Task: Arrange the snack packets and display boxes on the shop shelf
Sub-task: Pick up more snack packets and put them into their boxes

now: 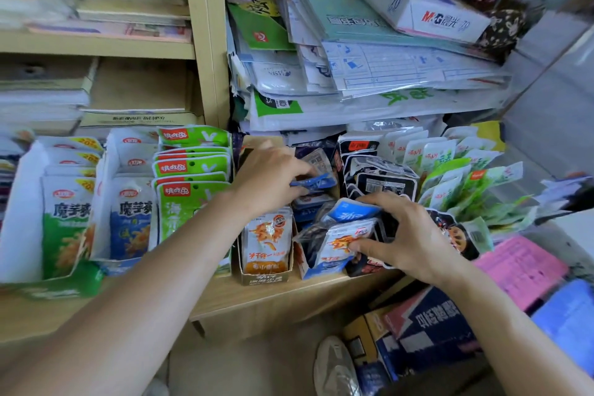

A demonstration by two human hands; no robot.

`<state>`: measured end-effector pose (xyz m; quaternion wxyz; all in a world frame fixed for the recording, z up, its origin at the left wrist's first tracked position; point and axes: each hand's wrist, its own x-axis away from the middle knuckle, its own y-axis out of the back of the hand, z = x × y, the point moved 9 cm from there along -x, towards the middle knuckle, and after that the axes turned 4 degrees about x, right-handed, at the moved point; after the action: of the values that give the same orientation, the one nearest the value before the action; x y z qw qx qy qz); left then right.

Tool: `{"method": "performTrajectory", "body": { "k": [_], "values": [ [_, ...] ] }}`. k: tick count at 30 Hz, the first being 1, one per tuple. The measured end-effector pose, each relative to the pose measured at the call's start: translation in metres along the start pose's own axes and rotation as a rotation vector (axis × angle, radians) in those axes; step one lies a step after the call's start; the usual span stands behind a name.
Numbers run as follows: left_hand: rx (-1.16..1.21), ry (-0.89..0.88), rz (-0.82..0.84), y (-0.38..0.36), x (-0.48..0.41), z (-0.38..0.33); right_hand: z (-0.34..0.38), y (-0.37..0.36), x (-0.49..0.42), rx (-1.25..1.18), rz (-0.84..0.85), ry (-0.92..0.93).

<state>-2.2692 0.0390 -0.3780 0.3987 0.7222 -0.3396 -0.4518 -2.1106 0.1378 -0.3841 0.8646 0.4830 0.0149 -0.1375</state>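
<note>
Snack packets stand in open display boxes along a wooden shelf (pixel 266 294). My left hand (pixel 270 177) reaches over the orange-packet box (pixel 266 275) and pinches blue packets (pixel 316 184) behind it. My right hand (pixel 405 235) grips a bunch of blue and white packets (pixel 345 228) above the blue-fronted box (pixel 316 270). Black packets (pixel 379 182) and green packets (pixel 450 170) stand to the right. Left of the hands are green and white packets (pixel 189 170) and two white boxes of konjac packets (pixel 69 202).
Stacks of paper, plastic sleeves and an M&G paper ream (pixel 430 13) fill the shelf above. An upright shelf post (pixel 205 42) divides the unit. Below the shelf edge lie cardboard boxes (pixel 427 328), a pink paper pack (pixel 520 270) and a shoe (pixel 334 366).
</note>
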Motion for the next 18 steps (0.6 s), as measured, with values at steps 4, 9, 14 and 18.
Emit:
{"method": "performTrajectory", "body": {
  "k": [4, 9, 14, 18],
  "values": [
    [0.034, 0.001, 0.081, 0.003, -0.003, -0.004, -0.001, 0.001, 0.003, 0.001, 0.001, -0.003],
    [0.03, -0.03, 0.217, -0.01, 0.001, -0.009, -0.003, 0.0, 0.006, -0.012, 0.013, -0.008],
    [-0.028, -0.057, 0.028, -0.002, -0.002, -0.008, -0.006, -0.001, 0.009, -0.024, 0.017, -0.004],
    [-0.058, -0.08, -0.026, -0.005, -0.002, -0.02, -0.007, 0.0, 0.008, -0.029, 0.017, -0.016]
  ]
}}
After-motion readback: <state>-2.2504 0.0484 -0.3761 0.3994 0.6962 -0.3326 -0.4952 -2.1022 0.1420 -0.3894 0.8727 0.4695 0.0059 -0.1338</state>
